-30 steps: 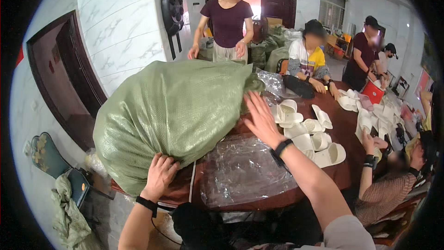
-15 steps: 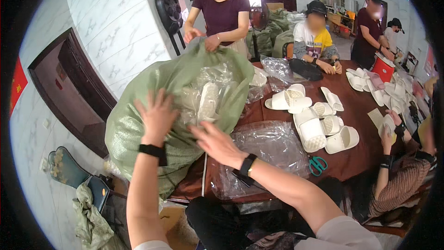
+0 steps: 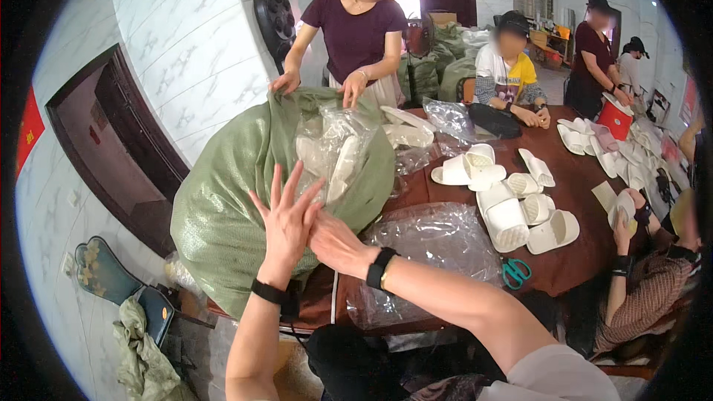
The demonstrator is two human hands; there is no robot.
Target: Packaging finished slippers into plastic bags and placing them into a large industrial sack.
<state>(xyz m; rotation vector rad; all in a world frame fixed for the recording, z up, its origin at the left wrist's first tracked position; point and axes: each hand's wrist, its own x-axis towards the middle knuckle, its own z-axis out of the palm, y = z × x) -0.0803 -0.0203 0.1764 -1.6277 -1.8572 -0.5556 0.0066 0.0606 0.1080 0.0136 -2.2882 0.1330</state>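
A big green woven sack bulges at the table's left end, its mouth open. Inside it lie white slippers in clear plastic bags. My left hand is open, fingers spread upward, in front of the sack's near side. Close against it, my right hand has its fingers curled in; their tips are partly hidden behind the left hand, and what they hold, if anything, does not show. Across the sack, a person in a dark purple top has both hands at its far rim.
Clear plastic bags lie on the brown tabletop, with teal-handled scissors beside them. Several loose white slippers sit to the right. More people work around the table near a red container. A chair stands at left.
My hands have come together lower at the sack's near side, the right one curling in. The person opposite has spread their hands apart along the rim, and the sack's mouth has shifted.
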